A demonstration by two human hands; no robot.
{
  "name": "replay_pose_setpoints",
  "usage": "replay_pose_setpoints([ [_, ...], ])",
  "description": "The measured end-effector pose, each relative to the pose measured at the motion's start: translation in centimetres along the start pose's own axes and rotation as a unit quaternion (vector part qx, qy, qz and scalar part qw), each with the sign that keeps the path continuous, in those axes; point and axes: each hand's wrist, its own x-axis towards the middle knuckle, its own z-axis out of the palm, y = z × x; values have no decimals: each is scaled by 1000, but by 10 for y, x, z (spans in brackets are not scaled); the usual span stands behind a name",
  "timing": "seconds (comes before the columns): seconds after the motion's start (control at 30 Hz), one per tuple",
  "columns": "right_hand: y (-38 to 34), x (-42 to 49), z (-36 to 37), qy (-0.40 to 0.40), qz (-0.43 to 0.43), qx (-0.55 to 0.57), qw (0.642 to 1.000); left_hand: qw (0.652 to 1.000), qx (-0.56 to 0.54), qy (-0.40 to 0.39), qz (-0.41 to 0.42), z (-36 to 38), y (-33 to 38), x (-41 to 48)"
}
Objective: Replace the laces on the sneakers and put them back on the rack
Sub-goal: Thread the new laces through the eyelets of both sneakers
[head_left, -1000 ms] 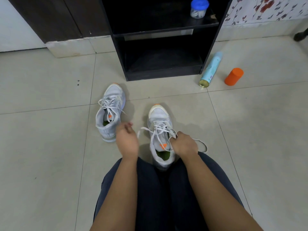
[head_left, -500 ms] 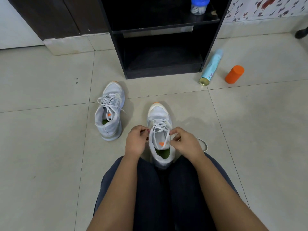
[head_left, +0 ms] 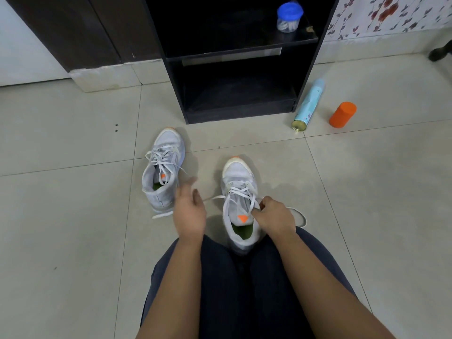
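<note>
Two light grey sneakers with white laces stand on the tiled floor. The near sneaker (head_left: 238,182) sits between my knees, toe pointing away. My right hand (head_left: 275,217) pinches its white lace (head_left: 241,193) at the top eyelets on the right side. One loose end of the lace trails left across the floor, the other loops out to the right. My left hand (head_left: 189,211) hovers between the two shoes, fingers spread and holding nothing. The far sneaker (head_left: 162,167) stands to the left, laced. The black shoe rack (head_left: 234,62) is straight ahead.
A jar with a blue lid (head_left: 288,17) sits on the rack's upper shelf. A pale blue spray can (head_left: 309,104) lies on the floor right of the rack, with an orange cap (head_left: 342,115) beside it. A dark cabinet (head_left: 80,28) stands at the back left.
My left hand has let go of the lace at the near sneaker and swung out to the left, opening. My right hand stays on the lace.
</note>
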Motion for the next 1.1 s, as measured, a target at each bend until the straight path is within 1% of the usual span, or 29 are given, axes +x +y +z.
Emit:
replay_pose_setpoints([
  [0.03,0,1,1,1,1,2,1000,996,11,-88,7,8,2,-4],
  [0.07,1,1,1,2,4,6,1000,987,29,-159,8,15,5,-7],
  [0.1,2,2,1,0,6,8,1000,978,59,-198,7,19,8,-8],
  [0.13,3,2,0,-2,9,9,1000,977,76,-198,13,22,10,-8],
  [0.17,3,2,0,-2,11,10,1000,983,70,-167,9,22,11,-7],
  [0.2,2,3,0,-1,13,10,1000,992,42,-118,-8,20,12,-5],
  [0.23,3,3,0,0,15,9,1000,997,11,-57,-47,15,12,-1],
  [0.3,3,5,1,3,18,8,1000,990,-32,57,-126,2,4,7],
  [0.33,3,5,1,4,18,9,1000,988,-19,87,-125,-2,-3,11],
  [0.37,3,5,2,4,16,10,1000,992,4,78,-101,-5,-7,11],
  [0.4,3,5,2,3,13,10,1000,997,19,42,-61,-4,-8,9],
  [0.47,3,5,3,0,6,9,1000,997,22,-67,14,9,-2,1],
  [0.53,3,5,3,0,3,7,1000,983,79,-159,48,20,9,-5],
  [0.57,4,5,3,0,4,7,1000,977,107,-175,51,22,13,-6],
  [0.63,4,6,2,1,7,7,1000,978,120,-164,41,22,13,-3],
  [0.7,4,6,2,2,7,9,1000,979,104,-172,39,16,10,0],
  [0.83,3,6,3,2,9,8,1000,969,121,-203,69,12,17,-4],
  [0.93,3,6,2,2,7,3,1000,964,156,-203,78,16,24,-7],
  [1.0,3,6,2,0,8,-1,1000,958,179,-197,103,17,27,-7],
  [1.1,3,6,2,0,7,-1,1000,959,175,-190,118,16,24,-5],
])
